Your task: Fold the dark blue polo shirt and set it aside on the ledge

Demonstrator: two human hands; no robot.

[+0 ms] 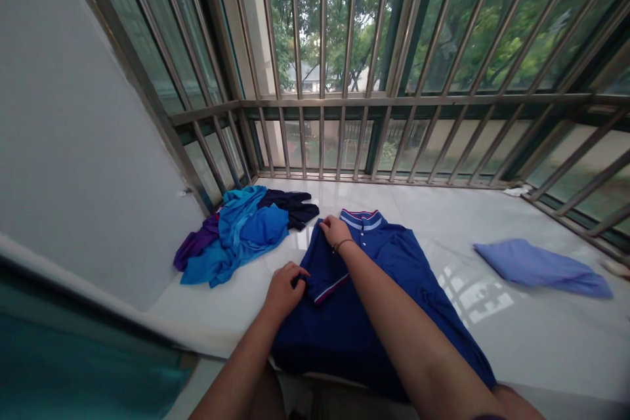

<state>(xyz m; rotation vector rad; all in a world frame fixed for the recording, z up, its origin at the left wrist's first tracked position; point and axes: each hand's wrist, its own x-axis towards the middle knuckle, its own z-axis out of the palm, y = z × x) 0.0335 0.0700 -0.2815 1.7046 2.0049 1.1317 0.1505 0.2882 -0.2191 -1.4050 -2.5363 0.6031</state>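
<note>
A dark blue polo shirt [388,262] lies spread on the white ledge, its striped collar toward the window and its hem toward me. Its left sleeve [322,266], edged in white and red, is folded in over the body. With thumb and fingers together, my left hand [285,289] pinches the fabric at the outer edge of that sleeve. Higher up, near the shoulder beside the collar, my right hand [335,231] grips the same shirt; a thin bracelet circles that wrist. My right forearm crosses over the shirt's front and hides part of it.
A loose heap of blue, purple and black clothes [241,230] sits left of the shirt. On the right lies a folded light-blue garment [541,266]. Metal window bars [322,144] enclose the far side of the ledge [433,200]. A white wall [88,131] stands at left.
</note>
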